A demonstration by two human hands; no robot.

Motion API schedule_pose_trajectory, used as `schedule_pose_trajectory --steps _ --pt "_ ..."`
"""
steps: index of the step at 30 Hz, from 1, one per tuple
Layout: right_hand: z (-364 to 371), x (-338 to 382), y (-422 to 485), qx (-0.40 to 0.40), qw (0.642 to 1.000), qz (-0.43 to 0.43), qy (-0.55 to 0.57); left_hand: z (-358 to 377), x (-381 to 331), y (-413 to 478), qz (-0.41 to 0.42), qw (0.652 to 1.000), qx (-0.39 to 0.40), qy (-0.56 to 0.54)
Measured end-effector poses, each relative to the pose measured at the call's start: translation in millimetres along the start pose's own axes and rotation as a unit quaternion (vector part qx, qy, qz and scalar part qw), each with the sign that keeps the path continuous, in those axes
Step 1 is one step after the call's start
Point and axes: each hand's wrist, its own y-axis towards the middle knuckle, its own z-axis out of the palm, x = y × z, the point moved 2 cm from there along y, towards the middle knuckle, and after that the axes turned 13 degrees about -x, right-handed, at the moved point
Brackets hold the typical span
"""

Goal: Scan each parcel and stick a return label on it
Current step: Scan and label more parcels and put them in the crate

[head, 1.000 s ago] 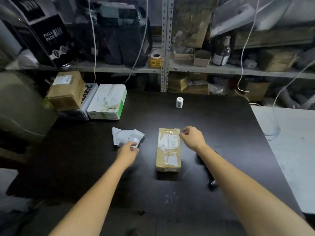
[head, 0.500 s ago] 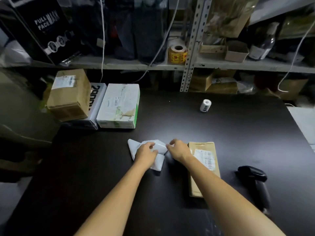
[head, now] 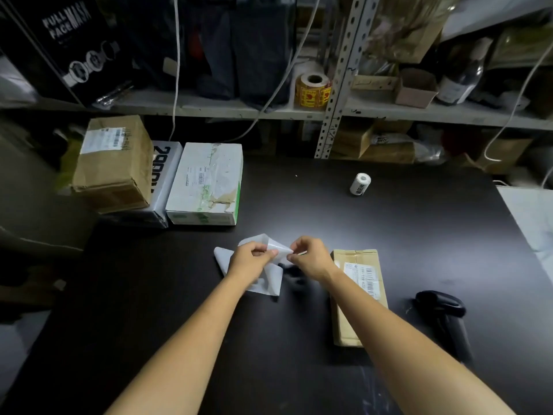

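Note:
A long brown cardboard parcel with a barcode label lies on the black table, just right of my hands. My left hand and my right hand both pinch a white label sheet lifted a little off the table. More white backing paper lies under my left hand. A black handheld scanner lies to the right of the parcel.
Three parcels stand at the table's back left: a brown box, a grey bag parcel and a white-green box. A small white label roll stands at the back. Cluttered metal shelves run behind the table.
My right hand left the brown parcel and moved left to the label sheet. Both hands now hold the sheet raised. My view shifted left, so the scanner has come into view.

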Motion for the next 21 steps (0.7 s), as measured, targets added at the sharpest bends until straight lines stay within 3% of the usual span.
schedule_pose_trajectory --steps 9,16,21 --pt "-17.9 27.6 -11.7 0.019 0.996 0.006 0.085 -24.6 -18.7 -22.6 0.039 0.998 0.052 -0.025" --pt "-20.2 27.1 -7.9 0.005 0.990 0.053 0.132 -56.2 4.1 -11.0 0.073 0.988 -0.016 0.137" --pt "-21.1 19.1 0.9 -0.033 0.984 0.080 0.158 -58.5 6.1 -9.8 0.161 0.924 -0.011 0.347"
